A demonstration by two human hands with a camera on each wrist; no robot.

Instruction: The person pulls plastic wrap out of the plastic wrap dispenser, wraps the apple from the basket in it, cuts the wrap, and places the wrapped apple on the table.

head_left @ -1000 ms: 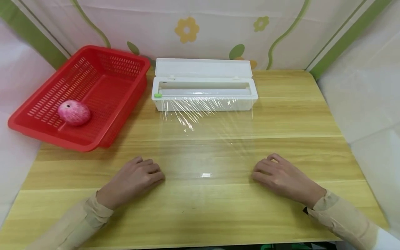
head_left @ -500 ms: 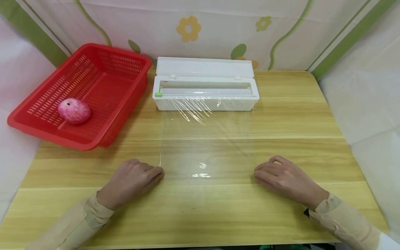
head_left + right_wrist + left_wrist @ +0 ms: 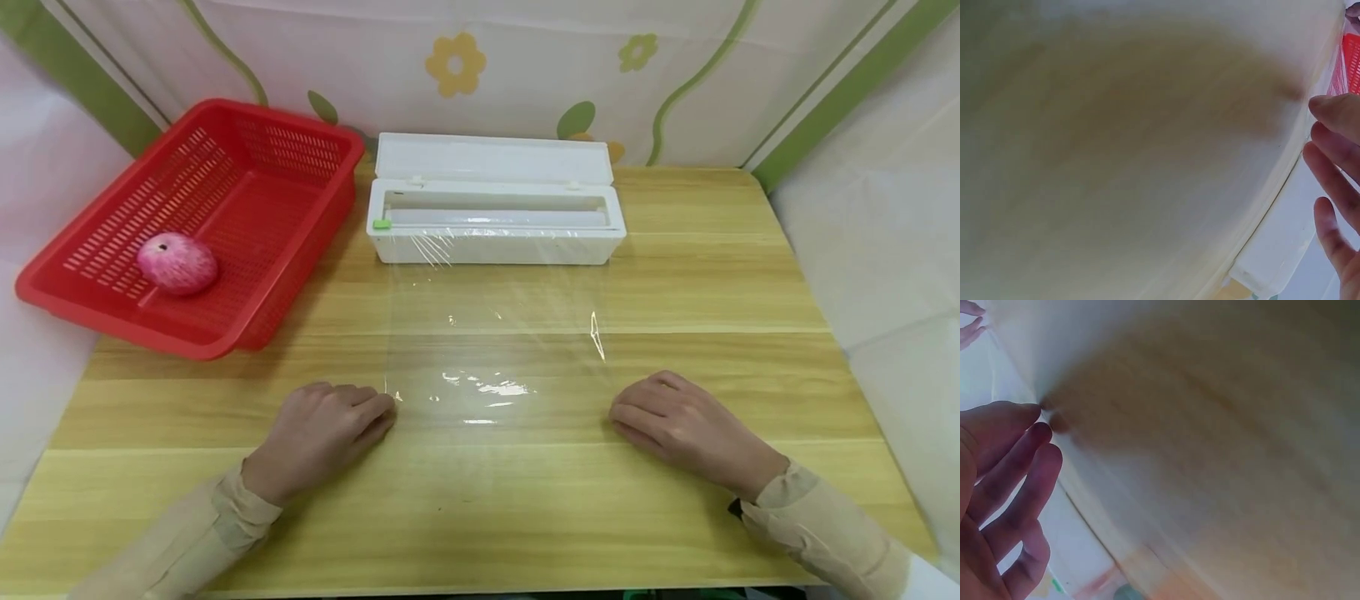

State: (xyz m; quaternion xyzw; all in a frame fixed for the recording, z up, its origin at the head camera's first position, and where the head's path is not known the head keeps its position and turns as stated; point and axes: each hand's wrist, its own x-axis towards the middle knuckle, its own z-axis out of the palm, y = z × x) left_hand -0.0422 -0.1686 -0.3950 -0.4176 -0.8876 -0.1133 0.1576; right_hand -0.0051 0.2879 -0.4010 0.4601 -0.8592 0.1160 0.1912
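A clear sheet of cling film [image 3: 495, 350] stretches over the table from a white dispenser box [image 3: 495, 248] whose lid stands up at the back. At the film's near left corner, my left hand [image 3: 324, 433] pinches the edge between thumb and finger. The near right corner is held likewise by my right hand [image 3: 686, 425]. In the left wrist view the left hand [image 3: 1013, 472] has thumb and forefinger close together, other fingers loosely bent. The right wrist view has the right hand [image 3: 1338, 165] at the frame edge; film between its fingertips is hard to make out.
A red plastic basket [image 3: 300, 208] stands at the left with a pink-and-white oval fruit [image 3: 177, 263] inside. On the box's front left edge sits a small green slider [image 3: 382, 224]. A flowered curtain [image 3: 510, 75] borders the wooden table [image 3: 480, 533] behind.
The creases in the film near the box have thinned out, and bright glints have appeared nearer the hands. Both hands have stayed almost in place at the film's corners.
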